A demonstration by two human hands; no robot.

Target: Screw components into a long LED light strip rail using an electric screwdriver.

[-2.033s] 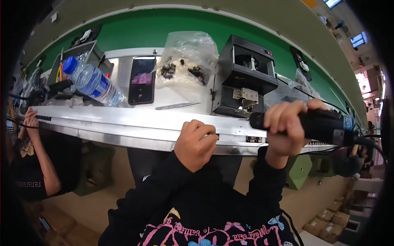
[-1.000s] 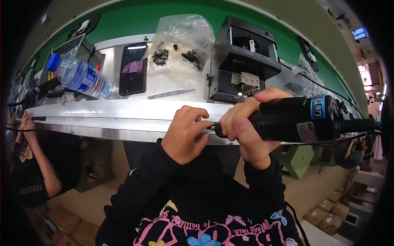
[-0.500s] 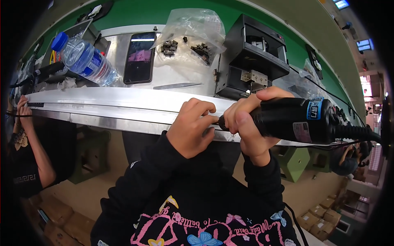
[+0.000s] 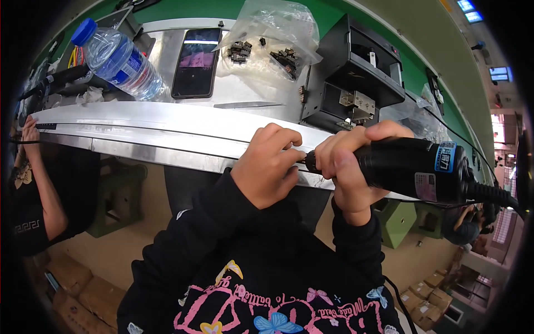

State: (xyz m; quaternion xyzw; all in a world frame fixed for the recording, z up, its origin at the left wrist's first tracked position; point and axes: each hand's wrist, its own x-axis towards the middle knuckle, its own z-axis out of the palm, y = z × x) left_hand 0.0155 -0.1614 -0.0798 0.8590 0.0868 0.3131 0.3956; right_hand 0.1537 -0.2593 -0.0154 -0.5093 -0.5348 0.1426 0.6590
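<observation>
My right hand (image 4: 356, 167) is wrapped round the front of a black corded electric screwdriver (image 4: 409, 167), held nearly level with its nose pointing left. Just left of that nose is my left hand (image 4: 268, 167), closed, with thumb and fingertips bent together beside the screwdriver's tip. Whatever they pinch is too small and hidden to make out. Beneath both hands runs a long white strip or rail (image 4: 167, 121) with a lengthwise groove, lying along the table's near edge.
Behind the strip are a water bottle (image 4: 119, 61), a phone (image 4: 196, 64), a thin metal blade (image 4: 247, 104), a clear bag (image 4: 289, 30) with small dark parts (image 4: 286, 61), and a black machine (image 4: 356, 69). At far left another person's hand (image 4: 30, 132) touches the strip's end.
The view has shifted a little, so the bench things sit higher. Both hands and the screwdriver appear slightly farther right, their grips much the same.
</observation>
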